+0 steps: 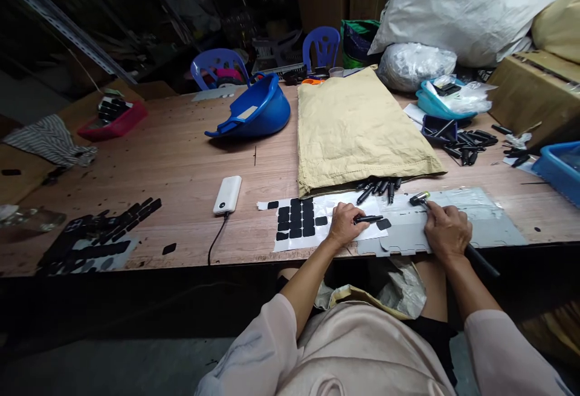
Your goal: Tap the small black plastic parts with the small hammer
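Note:
My left hand (344, 224) is closed on a slim black pen-like tube (370, 218), which points right over a white backing sheet (324, 245). Rows of black rounded pads (296, 218) stick to that sheet, left of the hand. One loose dark pad (383, 224) lies just right of the tube's tip. My right hand (447, 230) grips a small hammer (483, 261) by its dark handle. The hammer's head (419, 198), with a yellowish face, is over the grey board (487, 221). More black tubes (379, 188) lie in a pile ahead of my hands.
A large tan paper sack (357, 136) lies ahead. Left of it are a white power bank (227, 194) with a cable and a tilted blue basin (267, 109). Black strips (131, 218) lie far left. Black tubes (469, 142) and a blue tray (562, 169) occupy the right.

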Demonstrator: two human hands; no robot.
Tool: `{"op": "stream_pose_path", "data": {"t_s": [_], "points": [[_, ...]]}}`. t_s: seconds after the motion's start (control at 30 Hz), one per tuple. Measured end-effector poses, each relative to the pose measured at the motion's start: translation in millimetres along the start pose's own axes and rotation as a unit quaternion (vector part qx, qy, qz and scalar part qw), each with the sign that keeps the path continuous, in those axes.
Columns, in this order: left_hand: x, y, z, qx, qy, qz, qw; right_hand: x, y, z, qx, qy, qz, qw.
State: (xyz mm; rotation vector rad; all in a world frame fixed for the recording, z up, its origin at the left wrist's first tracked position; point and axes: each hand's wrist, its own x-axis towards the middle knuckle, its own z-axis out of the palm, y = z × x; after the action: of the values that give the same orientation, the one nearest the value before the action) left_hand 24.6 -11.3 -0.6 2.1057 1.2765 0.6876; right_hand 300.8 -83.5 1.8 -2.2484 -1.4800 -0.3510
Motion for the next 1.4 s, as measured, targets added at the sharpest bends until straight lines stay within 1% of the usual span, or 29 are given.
{"op": "stream_pose_path", "data": {"t_s": [0.07,0.13,0.2,0.23,0.3,0.33,0.37,0.4,0.43,0.5,0.53,0.57,0.6,0.63,0.67,0.7,0.77,0.87,0.9,0.97,1.0,1.03,1.07,1.1,1.13,1.2,1.27,1.33,1.4], "points": [[-2,2,-2.8,0.016,0.005,0.012,1.000,0,-2,2,-0.005,0.002,0.010,1.000],[-11,7,-5.9,0.036,0.025,0.046,0.998,-1,-5,3,-0.012,0.001,0.013,1.000],[-32,11,-7.2,0.039,0.034,0.114,0.992,-2,-6,3,-0.019,0.000,0.014,1.000],[-46,12,-6.5,0.030,0.024,0.157,0.987,-3,-6,3,-0.022,0.000,0.013,1.000],[-80,12,-1.8,-0.005,-0.040,0.232,0.972,-4,-5,3,-0.029,0.002,0.009,1.000],[-97,9,2.1,-0.021,-0.082,0.248,0.965,-4,-5,3,-0.032,0.003,0.008,0.999],[-113,6,6.9,-0.033,-0.127,0.243,0.961,-4,-5,4,-0.035,0.003,0.006,0.999],[-126,1,12.1,-0.036,-0.165,0.212,0.963,-4,-5,4,-0.038,0.003,0.004,0.999],[-136,-4,17.4,-0.032,-0.197,0.156,0.967,-4,-5,4,-0.040,0.002,0.003,0.999],[-147,-13,26.9,-0.001,-0.247,-0.002,0.969,-4,-6,4,-0.043,0.001,0.001,0.999],[-148,-17,30.5,0.020,-0.266,-0.087,0.960,-4,-6,4,-0.044,0.002,0.001,0.999],[-146,-20,33.1,0.039,-0.281,-0.158,0.946,-4,-7,4,-0.044,0.003,0.001,0.999],[-143,-21,34.6,0.053,-0.293,-0.207,0.932,-4,-7,4,-0.045,0.005,0.000,0.999],[-140,-20,34.8,0.060,-0.303,-0.234,0.922,-4,-7,4,-0.045,0.007,0.000,0.999],[-137,-18,34.0,0.065,-0.311,-0.243,0.916,-4,-7,4,-0.045,0.009,0.000,0.999],[-135,-15,32.1,0.069,-0.319,-0.239,0.915,-4,-7,4,-0.044,0.011,-0.001,0.999],[-133,-4,25.6,0.076,-0.330,-0.197,0.920,-5,-6,4,-0.043,0.013,-0.002,0.999],[-127,18,11.8,0.032,-0.324,-0.080,0.942,-5,-5,5,-0.043,0.011,-0.006,0.999],[-120,25,6.9,0.002,-0.307,-0.043,0.951,-6,-5,5,-0.044,0.010,-0.007,0.999],[-97,35,-1.7,-0.040,-0.230,-0.006,0.972,-6,-5,6,-0.045,0.008,-0.008,0.999],[-80,38,-5.1,-0.042,-0.167,-0.007,0.985,-6,-5,6,-0.045,0.008,-0.008,0.999],[-61,38,-7.6,-0.026,-0.091,-0.016,0.995,-6,-5,6,-0.045,0.008,-0.008,0.999],[-41,38,-9.4,-0.001,-0.026,-0.032,0.999,-6,-5,6,-0.044,0.007,-0.009,0.999],[-22,36,-10.3,0.020,0.012,-0.044,0.999,-6,-4,6,-0.043,0.007,-0.009,0.999],[-3,33,-10.5,0.038,0.038,-0.058,0.997,-6,-4,5,-0.042,0.006,-0.010,0.999],[25,27,-9.9,0.068,0.049,-0.086,0.993,-5,-4,5,-0.039,0.004,-0.009,0.999],[38,22,-9.8,0.087,0.038,-0.105,0.990,-5,-4,5,-0.037,0.003,-0.008,0.999],[36,18,-11.8,0.093,0.026,-0.100,0.990,-5,-5,4,-0.036,0.002,-0.007,0.999],[23,13,-15.4,0.083,0.010,-0.067,0.994,-5,-5,4,-0.036,0.002,-0.006,0.999]]}}
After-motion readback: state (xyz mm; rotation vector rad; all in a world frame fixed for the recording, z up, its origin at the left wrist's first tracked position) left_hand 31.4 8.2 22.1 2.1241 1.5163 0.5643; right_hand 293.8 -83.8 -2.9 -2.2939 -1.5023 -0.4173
